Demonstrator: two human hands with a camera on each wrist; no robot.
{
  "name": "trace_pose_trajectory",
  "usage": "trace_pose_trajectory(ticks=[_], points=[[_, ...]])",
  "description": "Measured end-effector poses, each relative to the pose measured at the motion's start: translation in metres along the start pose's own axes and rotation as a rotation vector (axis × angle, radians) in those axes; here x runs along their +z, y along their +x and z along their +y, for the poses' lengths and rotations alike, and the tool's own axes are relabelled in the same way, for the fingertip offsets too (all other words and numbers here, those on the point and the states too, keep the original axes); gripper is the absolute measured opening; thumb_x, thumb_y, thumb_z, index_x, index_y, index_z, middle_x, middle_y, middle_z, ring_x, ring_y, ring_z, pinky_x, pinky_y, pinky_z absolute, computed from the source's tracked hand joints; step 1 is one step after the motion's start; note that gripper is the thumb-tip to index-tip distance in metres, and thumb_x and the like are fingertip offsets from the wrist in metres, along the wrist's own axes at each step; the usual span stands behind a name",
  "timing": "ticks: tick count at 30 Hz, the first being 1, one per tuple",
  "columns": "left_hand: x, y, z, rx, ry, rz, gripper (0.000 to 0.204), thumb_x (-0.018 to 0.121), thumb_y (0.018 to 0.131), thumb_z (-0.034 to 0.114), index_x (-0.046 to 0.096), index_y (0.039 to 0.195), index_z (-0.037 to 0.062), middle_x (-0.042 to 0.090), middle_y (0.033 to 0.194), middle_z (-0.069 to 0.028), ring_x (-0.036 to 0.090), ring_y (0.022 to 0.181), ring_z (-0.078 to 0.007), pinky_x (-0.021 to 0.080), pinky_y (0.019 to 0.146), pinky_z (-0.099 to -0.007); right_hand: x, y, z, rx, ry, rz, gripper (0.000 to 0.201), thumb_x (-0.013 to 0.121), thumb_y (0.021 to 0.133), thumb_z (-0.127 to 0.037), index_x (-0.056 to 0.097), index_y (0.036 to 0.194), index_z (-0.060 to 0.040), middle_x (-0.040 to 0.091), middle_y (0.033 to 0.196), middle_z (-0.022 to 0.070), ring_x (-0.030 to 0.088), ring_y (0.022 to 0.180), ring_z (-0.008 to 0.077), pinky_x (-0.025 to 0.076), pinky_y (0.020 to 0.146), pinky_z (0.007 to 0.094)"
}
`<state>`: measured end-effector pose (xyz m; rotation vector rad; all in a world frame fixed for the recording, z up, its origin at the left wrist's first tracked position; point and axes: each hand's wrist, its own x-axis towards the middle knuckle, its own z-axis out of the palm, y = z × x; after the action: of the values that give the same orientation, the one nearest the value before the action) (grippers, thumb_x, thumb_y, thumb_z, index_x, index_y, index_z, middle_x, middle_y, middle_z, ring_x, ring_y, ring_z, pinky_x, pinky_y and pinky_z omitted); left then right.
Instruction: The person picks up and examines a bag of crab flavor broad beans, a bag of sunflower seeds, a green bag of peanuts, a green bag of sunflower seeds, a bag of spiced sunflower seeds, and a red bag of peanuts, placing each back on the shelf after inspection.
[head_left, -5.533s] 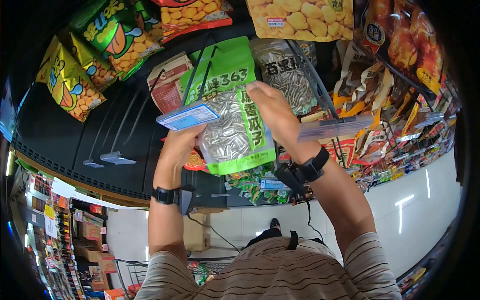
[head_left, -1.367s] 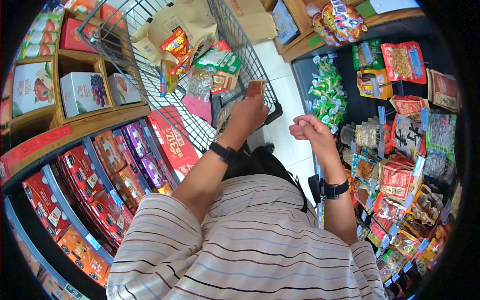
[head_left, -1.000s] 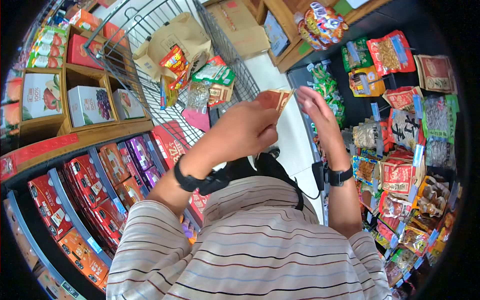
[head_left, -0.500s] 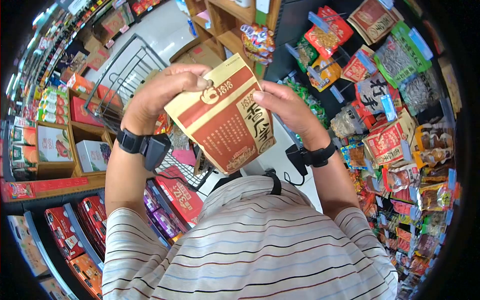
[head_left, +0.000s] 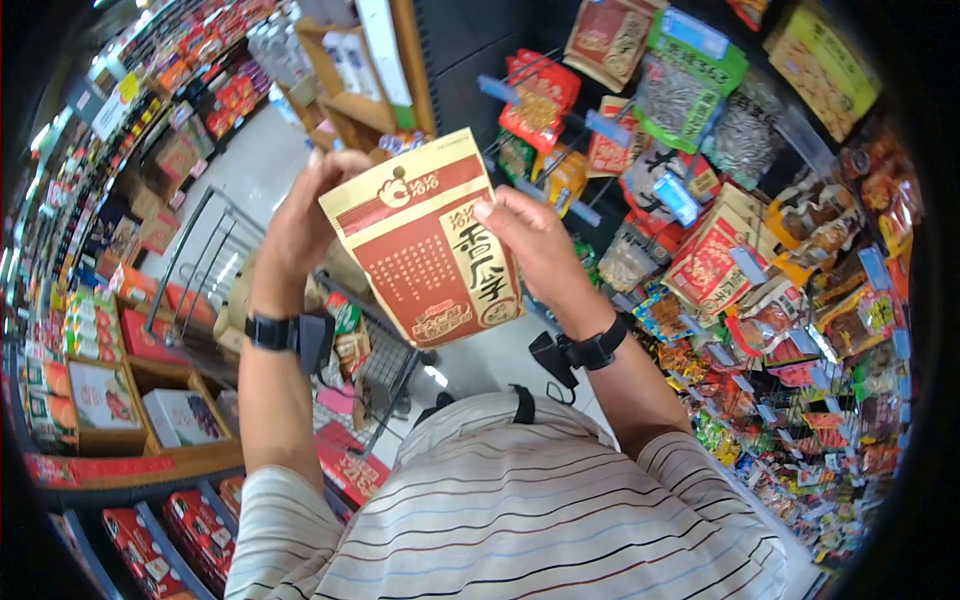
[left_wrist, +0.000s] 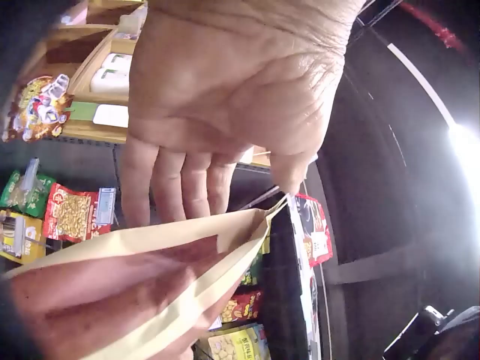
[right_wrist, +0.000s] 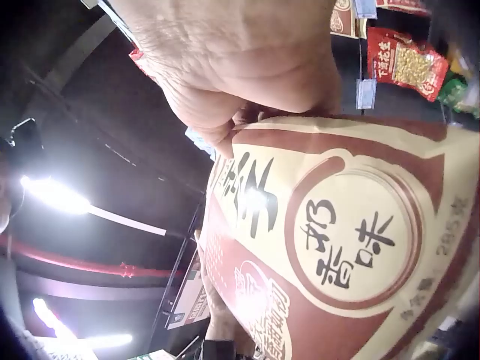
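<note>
A cream and red-brown paper bag of sunflower seeds [head_left: 435, 250] is held upright in front of the chest, its printed face towards me. My right hand [head_left: 535, 240] grips its right side, thumb on the front and fingers behind. At the top left corner is my left hand [head_left: 305, 225]. In the left wrist view, that hand's fingers [left_wrist: 196, 184] extend straight behind the bag's top edge, and the thumb touches the corner. The right wrist view shows the bag's lower front with a round label [right_wrist: 356, 232], close under the right hand.
Hanging snack bags fill the rack on the right, including a green bag of seeds [head_left: 685, 85] and a red bag [head_left: 540, 100]. A wire shopping cart [head_left: 385, 350] with goods stands beyond the left forearm. Boxed drinks [head_left: 180, 415] sit on wooden shelving at left.
Earlier both hands held a green seed bag at the rack. Later the left hand brought the paper bag from the cart side. Since then the view has turned towards the rack; the left fingers have straightened.
</note>
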<state>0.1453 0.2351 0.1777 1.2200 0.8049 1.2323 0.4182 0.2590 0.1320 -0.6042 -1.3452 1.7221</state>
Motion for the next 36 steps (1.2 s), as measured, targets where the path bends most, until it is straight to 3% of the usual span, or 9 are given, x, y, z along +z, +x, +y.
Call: trace_pose_trajectory(ticks=[5, 10, 17, 21, 27, 29, 31, 33, 36], points=[[0.058, -0.017, -0.061, 0.043, -0.112, 0.053, 0.082, 0.052, 0.092, 0.064, 0.043, 0.142, 0.0003, 0.05, 0.141, -0.0109, 0.047, 0.129, -0.0241, 0.034, 0.11, -0.0408, -0.035, -0.013, -0.006, -0.079, -0.062, 0.131, 0.022, 0.057, 0.1, -0.022, 0.064, 0.102, -0.0018, 0.066, 0.091, -0.0019, 0.06, 0.08, 0.0026, 0.05, 0.071, 0.0209], [0.089, -0.02, -0.098, -0.043, 0.02, 0.122, 0.085, 0.067, 0.087, 0.057, 0.04, 0.145, 0.0006, 0.048, 0.143, -0.009, 0.041, 0.134, -0.0205, 0.03, 0.112, -0.0378, -0.059, -0.027, -0.015, -0.027, -0.1, 0.182, 0.023, 0.057, 0.1, -0.022, 0.065, 0.105, -0.001, 0.065, 0.092, -0.0014, 0.059, 0.08, 0.0025, 0.05, 0.071, 0.0209], [0.118, 0.009, -0.09, -0.078, -0.347, -0.02, 0.086, 0.044, 0.093, 0.067, 0.035, 0.147, 0.0007, 0.046, 0.146, -0.0125, 0.047, 0.131, -0.0241, 0.038, 0.11, -0.041, -0.079, -0.036, -0.044, -0.045, 0.378, 0.192, 0.022, 0.056, 0.1, -0.022, 0.06, 0.109, -0.0021, 0.066, 0.099, 0.003, 0.065, 0.086, 0.008, 0.054, 0.078, 0.0246], [0.142, 0.024, -0.118, -0.229, -0.61, 0.06, 0.08, 0.039, 0.096, 0.064, 0.037, 0.145, -0.0003, 0.05, 0.14, -0.0184, 0.054, 0.121, -0.0292, 0.048, 0.098, -0.0429, -0.086, -0.033, -0.052, -0.064, 0.523, 0.152, 0.024, 0.053, 0.101, -0.02, 0.057, 0.116, -0.0015, 0.065, 0.108, 0.0069, 0.065, 0.098, 0.0132, 0.054, 0.086, 0.0297], [0.193, 0.024, -0.115, -0.325, -0.892, -0.588, 0.088, 0.034, 0.093, 0.07, 0.038, 0.143, -0.0021, 0.051, 0.132, -0.028, 0.06, 0.109, -0.0376, 0.053, 0.085, -0.0482, -0.089, -0.036, -0.063, -0.069, 0.519, 0.034, 0.033, 0.052, 0.101, -0.023, 0.054, 0.125, -0.0004, 0.063, 0.118, 0.0085, 0.062, 0.107, 0.0149, 0.05, 0.094, 0.0302], [0.2, 0.023, -0.112, -0.314, -0.915, -0.671, 0.09, 0.033, 0.092, 0.072, 0.039, 0.142, -0.0027, 0.052, 0.129, -0.0312, 0.062, 0.105, -0.0404, 0.055, 0.081, -0.0499, -0.094, -0.035, -0.063, -0.064, 0.53, -0.007, 0.037, 0.052, 0.101, -0.021, 0.051, 0.131, -0.0001, 0.062, 0.124, 0.0088, 0.061, 0.111, 0.0165, 0.048, 0.098, 0.0325], [0.203, 0.021, -0.12, -0.373, -0.94, -0.558, 0.093, 0.032, 0.091, 0.074, 0.039, 0.142, -0.0033, 0.053, 0.127, -0.0344, 0.064, 0.1, -0.0432, 0.057, 0.076, -0.0517, -0.098, -0.034, -0.063, -0.069, 0.565, -0.003, 0.033, 0.051, 0.101, -0.022, 0.053, 0.127, -0.0006, 0.062, 0.12, 0.0089, 0.062, 0.11, 0.017, 0.049, 0.096, 0.0325], [0.202, 0.017, -0.146, -0.504, -1.014, -0.29, 0.098, 0.029, 0.086, 0.079, 0.045, 0.136, -0.003, 0.059, 0.104, -0.0396, 0.065, 0.076, -0.0504, 0.056, 0.056, -0.0538, -0.108, -0.032, -0.056, -0.086, 0.61, -0.071, 0.032, 0.05, 0.102, -0.022, 0.054, 0.127, -0.0013, 0.063, 0.121, 0.0097, 0.061, 0.111, 0.0185, 0.049, 0.097, 0.0343], [0.212, 0.022, -0.148, -0.54, -0.988, -0.203, 0.087, 0.033, 0.089, 0.073, 0.049, 0.132, -0.0003, 0.062, 0.098, -0.034, 0.067, 0.072, -0.0437, 0.057, 0.051, -0.0487, -0.114, -0.028, -0.059, -0.1, 0.593, -0.118, 0.034, 0.049, 0.102, -0.023, 0.053, 0.128, -0.0008, 0.062, 0.123, 0.0103, 0.061, 0.111, 0.0181, 0.048, 0.098, 0.0339]])
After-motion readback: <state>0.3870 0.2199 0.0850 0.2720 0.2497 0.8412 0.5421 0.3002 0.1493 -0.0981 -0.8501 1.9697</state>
